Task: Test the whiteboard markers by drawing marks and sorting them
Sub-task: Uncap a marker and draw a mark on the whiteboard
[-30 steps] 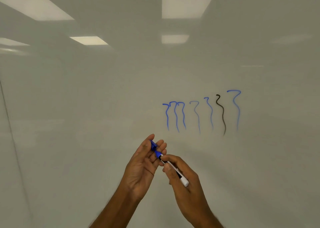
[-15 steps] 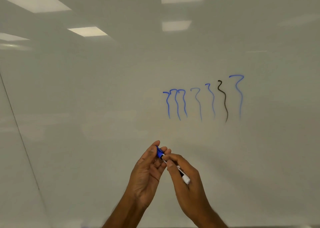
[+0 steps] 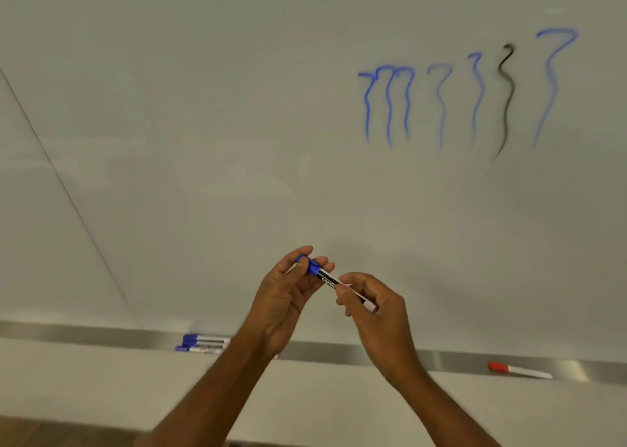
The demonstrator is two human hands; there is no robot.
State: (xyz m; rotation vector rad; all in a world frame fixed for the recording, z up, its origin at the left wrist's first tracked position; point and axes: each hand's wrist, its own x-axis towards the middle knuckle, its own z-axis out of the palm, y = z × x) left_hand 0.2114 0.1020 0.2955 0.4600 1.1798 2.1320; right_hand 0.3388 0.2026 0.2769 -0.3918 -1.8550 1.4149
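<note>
Blue-capped marker (image 3: 325, 278) sat between my two hands in front of the lower part of the whiteboard (image 3: 203, 141). It was tilted, with its cap up to the left and its white tail down to the right. My left hand (image 3: 288, 297) pinched the cap between thumb and fingertips, and the cap was on the barrel. My right hand (image 3: 373, 310) was curled round the barrel, thumb and forefinger gripping it just below the black label.

Up to the right on the board ran a row of wavy test strokes: six blue marks (image 3: 388, 107) and one black mark (image 3: 507, 97) between the last two blue ones.

Along the board's bottom edge lay the metal tray (image 3: 339, 350). Two spare blue markers (image 3: 203, 343) lay on it side by side, just left of my left forearm. A red marker (image 3: 519, 371) lay on it well apart, far to the right.
</note>
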